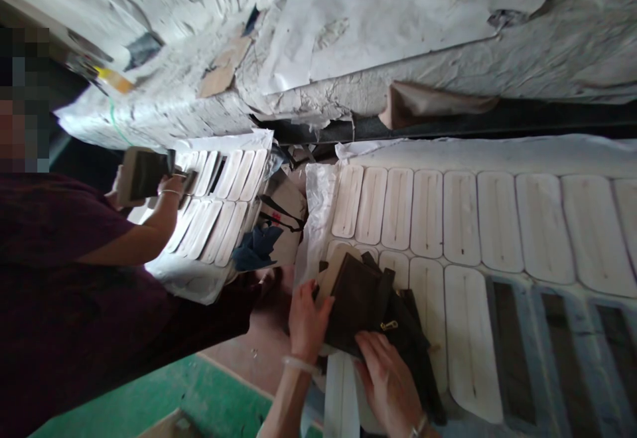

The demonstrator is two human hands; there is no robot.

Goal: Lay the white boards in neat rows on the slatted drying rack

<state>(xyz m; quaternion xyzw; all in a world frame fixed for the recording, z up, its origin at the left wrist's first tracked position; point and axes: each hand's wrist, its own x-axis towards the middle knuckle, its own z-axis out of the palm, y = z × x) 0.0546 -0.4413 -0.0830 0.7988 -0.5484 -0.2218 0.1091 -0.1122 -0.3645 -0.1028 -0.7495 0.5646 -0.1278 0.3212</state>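
A dark brown leather-like panel (351, 298) lies on a beige block (332, 277) above the near row of white panels. My left hand (309, 322) grips the left edge of this pair, thumb toward the dark face. At the lower edge, my right hand (385, 371) has its fingers curled over the brown panel; its thumb is partly hidden. Beside the panel, dark strips (411, 325) hang down to the right, and a gold zipper pull (389, 325) shows among them. White rounded panels (468, 332) with a thin line down the middle lie around my hands.
At the left a co-worker (74, 279) holds a similar dark piece (142, 176) over another panel-covered table (199, 285). Between the tables are a bag (286, 212) and dark blue cloth (256, 245). A paper-covered ledge (318, 103) runs behind. Grey frames (535, 345) lie at right.
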